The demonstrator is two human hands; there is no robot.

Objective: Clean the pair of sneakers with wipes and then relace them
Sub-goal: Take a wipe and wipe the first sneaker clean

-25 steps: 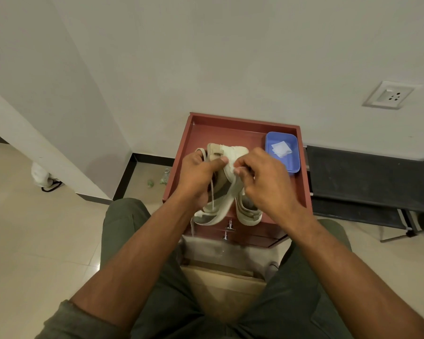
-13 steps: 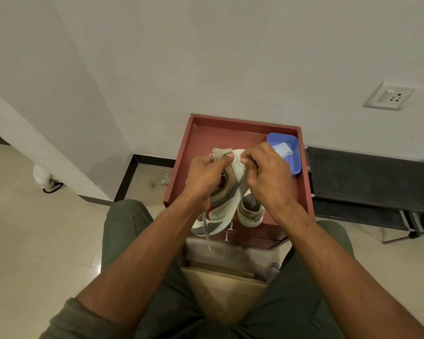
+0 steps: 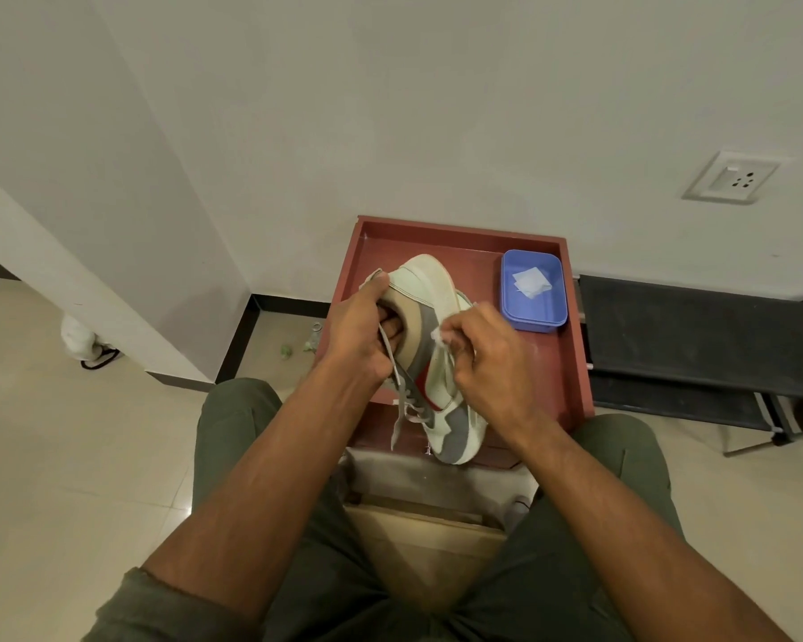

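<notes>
A white, beige and grey sneaker (image 3: 430, 326) with a red patch is held on its side above the red-brown cabinet top (image 3: 441, 245), toe toward me. My left hand (image 3: 362, 333) grips its heel collar, fingers inside the opening. A grey lace (image 3: 406, 400) dangles below that hand. My right hand (image 3: 487, 363) pinches a crumpled white wipe (image 3: 438, 336) against the shoe's side. The second sneaker is hidden behind the held one and my hands.
A blue plastic tub (image 3: 534, 315) holding a folded white wipe (image 3: 531, 282) stands at the cabinet's right. A low black rack (image 3: 696, 335) sits to the right, a wall socket (image 3: 731, 178) above it. Small litter (image 3: 286, 349) lies on the floor at left.
The held sneaker has been turned and lowered, so its grey and red side faces me and its toe points toward me. My right hand has slid down onto that side with the wipe.
</notes>
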